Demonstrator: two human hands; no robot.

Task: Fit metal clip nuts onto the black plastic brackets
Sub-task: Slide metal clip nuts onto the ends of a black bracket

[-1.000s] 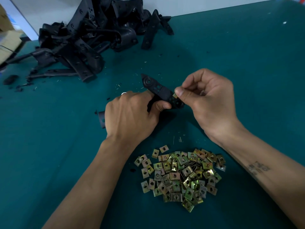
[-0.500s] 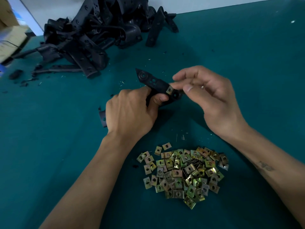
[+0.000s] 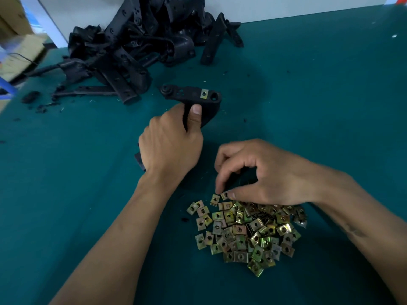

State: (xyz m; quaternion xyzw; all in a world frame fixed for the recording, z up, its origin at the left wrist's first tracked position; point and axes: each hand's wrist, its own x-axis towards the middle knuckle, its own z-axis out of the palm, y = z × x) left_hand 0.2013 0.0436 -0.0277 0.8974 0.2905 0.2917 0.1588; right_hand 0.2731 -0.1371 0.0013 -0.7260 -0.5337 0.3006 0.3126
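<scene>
I saw the left hand (image 3: 170,139) with its grip clamped around a black bracket (image 3: 193,96) held near the middle of the green tabletop (image 3: 308,95), one clip nut (image 3: 204,93) already seated on it. The right hand (image 3: 262,172) reached to the far edge of the clip nut pile (image 3: 246,232), thumb and forefinger closing on a loose nut (image 3: 225,195), though seemingly not yet lifting it. More brackets (image 3: 136,45) lay heaped at the far left edge.
</scene>
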